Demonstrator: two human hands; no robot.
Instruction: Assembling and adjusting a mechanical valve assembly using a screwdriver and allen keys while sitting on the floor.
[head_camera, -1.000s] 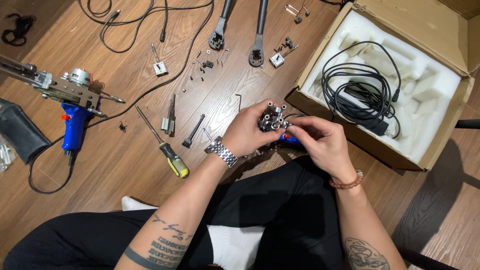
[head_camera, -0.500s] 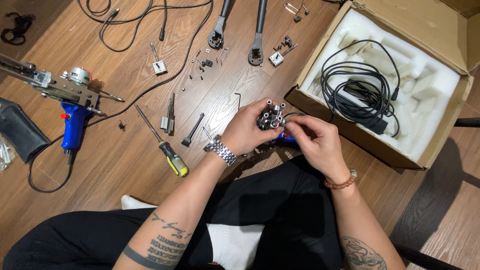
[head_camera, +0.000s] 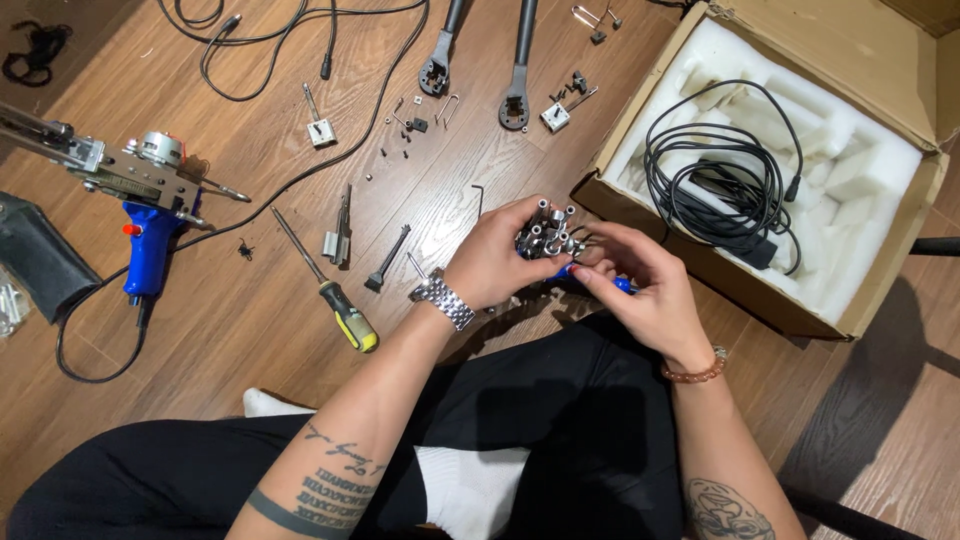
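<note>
Metal assembly (head_camera: 546, 238) between both hands, beside box edge (head_camera: 640, 228).

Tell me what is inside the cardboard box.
The cardboard box holds white foam with a coiled black cable and a black adapter on it. Anything beneath the foam is hidden.

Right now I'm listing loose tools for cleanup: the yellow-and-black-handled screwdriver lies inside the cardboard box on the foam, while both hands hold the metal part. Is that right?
Not quite. The head view shows the yellow-and-black-handled screwdriver lying on the wooden floor, to the left of the hands, not in the cardboard box. The foam holds a coiled black cable. The left hand and right hand do hold the metal part.
</note>
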